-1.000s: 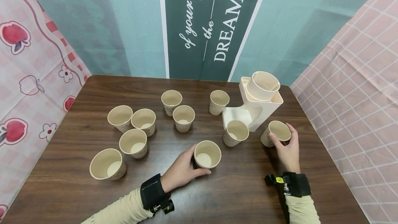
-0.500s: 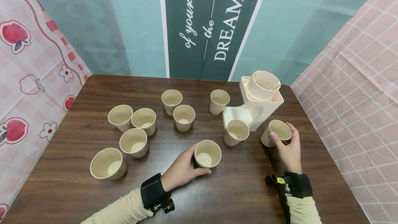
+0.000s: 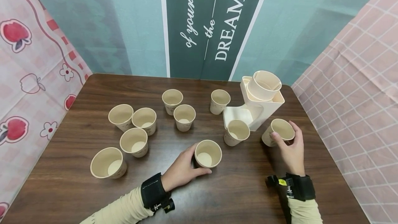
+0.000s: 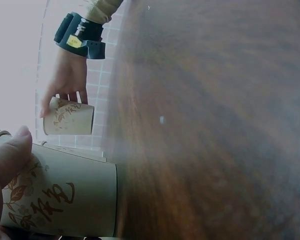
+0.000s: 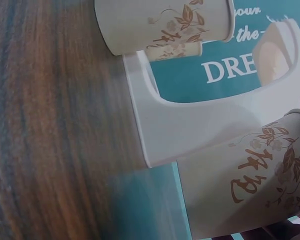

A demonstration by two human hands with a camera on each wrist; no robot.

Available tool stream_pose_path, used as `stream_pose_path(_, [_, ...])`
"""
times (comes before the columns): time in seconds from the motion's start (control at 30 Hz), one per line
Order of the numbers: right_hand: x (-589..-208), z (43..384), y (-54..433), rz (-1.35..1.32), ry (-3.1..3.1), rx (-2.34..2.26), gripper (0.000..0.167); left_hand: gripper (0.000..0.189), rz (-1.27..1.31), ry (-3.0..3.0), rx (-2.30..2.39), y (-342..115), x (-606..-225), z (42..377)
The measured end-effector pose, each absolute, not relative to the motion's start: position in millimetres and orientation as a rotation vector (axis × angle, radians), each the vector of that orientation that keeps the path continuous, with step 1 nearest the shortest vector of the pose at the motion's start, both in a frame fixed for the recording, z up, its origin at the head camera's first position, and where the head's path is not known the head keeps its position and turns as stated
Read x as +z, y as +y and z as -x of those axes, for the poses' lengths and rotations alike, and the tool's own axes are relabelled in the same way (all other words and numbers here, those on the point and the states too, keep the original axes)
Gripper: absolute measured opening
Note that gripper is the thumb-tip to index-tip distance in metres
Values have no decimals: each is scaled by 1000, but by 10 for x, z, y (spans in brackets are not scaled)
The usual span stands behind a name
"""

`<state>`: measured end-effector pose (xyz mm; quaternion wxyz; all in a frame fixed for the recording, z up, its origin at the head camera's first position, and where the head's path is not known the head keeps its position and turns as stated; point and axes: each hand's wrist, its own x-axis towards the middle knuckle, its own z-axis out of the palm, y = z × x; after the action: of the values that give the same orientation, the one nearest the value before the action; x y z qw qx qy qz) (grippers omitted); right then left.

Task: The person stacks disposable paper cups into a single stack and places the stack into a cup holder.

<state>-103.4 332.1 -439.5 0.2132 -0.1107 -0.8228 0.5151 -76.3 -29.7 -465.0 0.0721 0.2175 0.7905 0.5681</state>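
My left hand grips a beige paper cup near the middle of the table, thumb and fingers curled round its side. In the left wrist view, brown leaves and lettering decorate that paper cup. Over on the right, my right hand holds another paper cup with the thumb on its near side and fingers at the far rim. The right wrist view shows this second cup beside the white stand, its base close to the tabletop. Both cups are upright with open mouths; no contents show in the left one.
A white stand, its top bearing a wide round cup-like piece, stands at the back right. One paper cup is just before its foot, another behind left. Several more paper cups are spread across the left and centre.
My right hand and its paper cup have shifted slightly to the right. The left hand and the other cups stay put.
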Motion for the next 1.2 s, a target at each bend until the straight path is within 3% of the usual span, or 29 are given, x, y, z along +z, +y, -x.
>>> stream_pose_path(1.2, [-3893, 831, 2955, 0, -2132, 1609, 72, 77, -664, 2374, 1711, -301, -4650, 765])
